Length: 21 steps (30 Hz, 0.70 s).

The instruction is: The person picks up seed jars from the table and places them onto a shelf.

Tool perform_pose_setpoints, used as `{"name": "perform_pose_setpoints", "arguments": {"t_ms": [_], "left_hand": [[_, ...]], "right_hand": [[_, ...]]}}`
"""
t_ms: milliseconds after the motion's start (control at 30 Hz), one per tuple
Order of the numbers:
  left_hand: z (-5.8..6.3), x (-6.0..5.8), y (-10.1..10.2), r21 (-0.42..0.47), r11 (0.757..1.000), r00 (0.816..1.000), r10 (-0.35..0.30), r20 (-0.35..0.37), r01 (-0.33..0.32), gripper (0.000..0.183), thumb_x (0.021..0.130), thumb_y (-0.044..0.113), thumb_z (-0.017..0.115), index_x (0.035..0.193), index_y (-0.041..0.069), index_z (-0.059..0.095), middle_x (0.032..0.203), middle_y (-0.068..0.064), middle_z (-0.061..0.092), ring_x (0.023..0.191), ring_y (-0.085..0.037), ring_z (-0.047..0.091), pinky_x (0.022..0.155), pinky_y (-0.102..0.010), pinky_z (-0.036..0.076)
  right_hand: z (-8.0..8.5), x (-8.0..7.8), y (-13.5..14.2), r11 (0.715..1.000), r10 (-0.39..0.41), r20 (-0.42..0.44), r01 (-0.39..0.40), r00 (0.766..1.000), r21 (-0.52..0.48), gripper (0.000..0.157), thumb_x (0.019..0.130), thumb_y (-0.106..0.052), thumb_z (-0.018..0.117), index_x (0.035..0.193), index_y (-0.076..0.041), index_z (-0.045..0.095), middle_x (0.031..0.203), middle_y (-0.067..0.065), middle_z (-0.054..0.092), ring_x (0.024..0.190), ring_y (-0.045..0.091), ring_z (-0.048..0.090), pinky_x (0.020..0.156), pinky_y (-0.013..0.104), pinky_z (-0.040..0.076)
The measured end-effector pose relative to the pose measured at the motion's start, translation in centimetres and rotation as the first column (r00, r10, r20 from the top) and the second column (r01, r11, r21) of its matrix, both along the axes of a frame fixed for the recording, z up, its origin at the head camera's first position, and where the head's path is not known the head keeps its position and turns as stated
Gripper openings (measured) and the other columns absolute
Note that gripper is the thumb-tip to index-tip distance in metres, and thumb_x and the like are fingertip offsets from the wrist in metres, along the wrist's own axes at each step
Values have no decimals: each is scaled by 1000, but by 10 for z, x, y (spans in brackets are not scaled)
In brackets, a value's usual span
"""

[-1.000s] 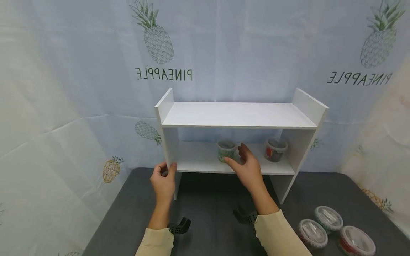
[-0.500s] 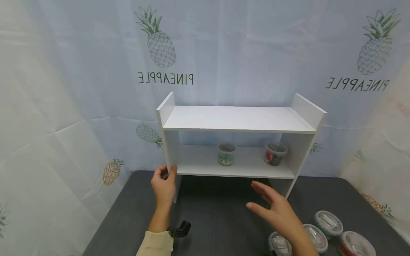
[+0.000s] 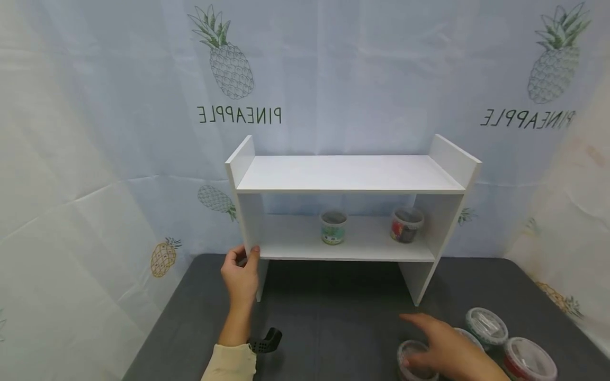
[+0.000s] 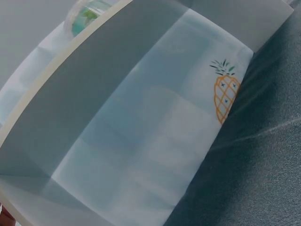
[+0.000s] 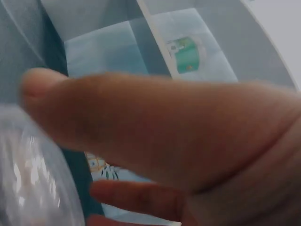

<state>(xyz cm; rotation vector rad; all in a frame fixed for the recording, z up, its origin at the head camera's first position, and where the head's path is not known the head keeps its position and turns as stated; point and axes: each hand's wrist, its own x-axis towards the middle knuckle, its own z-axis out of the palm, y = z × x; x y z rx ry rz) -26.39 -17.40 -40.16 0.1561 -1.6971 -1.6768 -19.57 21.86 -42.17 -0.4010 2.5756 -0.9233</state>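
Note:
My left hand (image 3: 240,278) grips the lower left side panel of a white two-tier shelf (image 3: 350,173), thumb on the front. My right hand (image 3: 450,352) is low at the right, thumb and fingers spread beside a round tub with a clear lid (image 3: 410,346). The right wrist view shows the thumb stretched out above that clear lid (image 5: 30,174), with a gap between them. On the shelf's lower board stand a green-labelled tub (image 3: 333,233), near the middle, and a tub with a red and dark label (image 3: 406,227), near the right panel.
Right of my right hand, more lidded tubs stand on the dark table (image 3: 329,323): a greenish one (image 3: 487,325), a red one (image 3: 530,360) and one partly hidden by the hand. A pineapple-printed curtain (image 3: 333,63) hangs behind the shelf.
My right hand has drawn away from the green-labelled tub on the shelf, down and right to the nearest lidded tub. The left hand keeps its grip on the side panel.

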Motion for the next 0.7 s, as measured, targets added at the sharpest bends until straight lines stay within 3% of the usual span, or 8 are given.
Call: {"name": "perform_pose_setpoints", "arguments": {"t_ms": [67,200,300,367,433,600,700], "left_hand": [[1,0,0,-1,1000,1000,1,-4,-1,25,90,7,70,105,-12,64,100,-22,65,75,-9,61,64,-16,49],[1,1,1,-4,1000,1000,-4,-5,4,26,91,7,69,108,-12,63,102,-24,65,77,-11,62,65,-15,49],[1,1,1,2,1000,1000,-6,-3,6,27,91,7,70,108,-12,63,103,-24,65,78,-13,63,65,-15,50],[1,2,1,1,1000,1000,-3,-1,3,26,91,7,70,107,-12,63,103,-24,65,77,-12,63,65,-15,50],[2,1,1,1,1000,1000,-2,-1,2,26,91,7,70,107,-12,63,103,-24,65,77,-10,62,65,-15,50],[3,1,1,-3,1000,1000,1,-3,-1,26,91,7,70,107,-12,63,102,-24,65,78,-12,62,65,-14,49],[-3,-2,-1,1,1000,1000,3,-4,-3,27,91,10,70,108,-10,64,103,-22,65,78,-10,63,66,-14,50]], "right_hand": [[-9,-1,7,999,35,35,-34,999,-31,71,78,-24,81,138,-1,52,136,27,52,120,51,50,88,65,45],[-27,-6,17,992,124,56,-123,991,-13,67,78,-27,80,136,-3,55,134,18,58,119,35,57,88,51,51],[-29,-6,17,989,150,56,-150,987,-21,64,80,-27,79,135,-3,56,132,16,60,117,33,59,87,51,51],[-25,-4,15,990,139,64,-136,988,-47,61,80,-23,78,133,-1,57,130,18,60,115,39,58,86,57,49],[-20,0,11,990,132,33,-130,991,-50,58,81,-22,77,131,-1,58,128,18,61,112,38,60,85,52,51],[-18,5,-2,984,159,-108,-166,981,-60,58,81,-23,77,132,-2,58,127,15,61,109,13,60,80,25,49],[-22,5,-11,979,160,-133,-174,978,-103,62,82,-23,76,137,-2,54,132,17,59,114,17,60,82,24,49]]}}
